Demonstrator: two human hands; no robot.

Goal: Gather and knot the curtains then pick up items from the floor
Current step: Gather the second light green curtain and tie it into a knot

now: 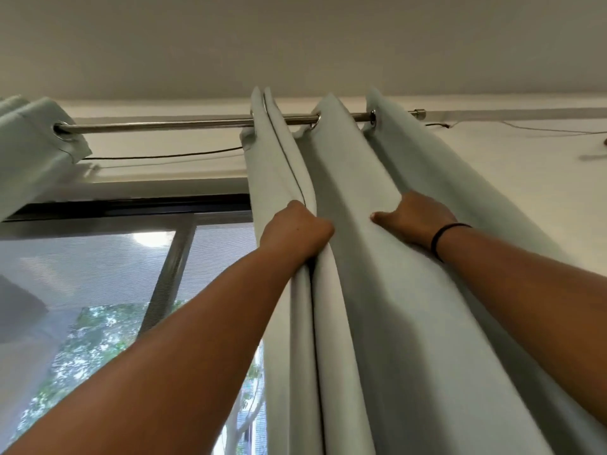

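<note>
Hanging from the rod down the middle and right of the frame, the pale green curtain (358, 290) falls in deep folds, its metal eyelets threaded on the bar near the top centre. At the lower left a window (98, 290) with a fine mesh screen shows green leaves and a bright patch of light. Along the upper part of the frame runs the metal curtain rod (170, 125), its capped end at the upper right. In the upper left corner a second curtain panel (29, 133) is bunched on the rod, well apart from the first.

The left hand (295, 229), centre of the frame, is clenched round the leading edge folds of the curtain, fingers wrapped out of sight behind the cloth. The right hand (415, 221), just right of centre, grasps a neighbouring fold, thumb lying across the front and fingers tucked behind the fabric. A black band (441, 236) circles its wrist.
</note>
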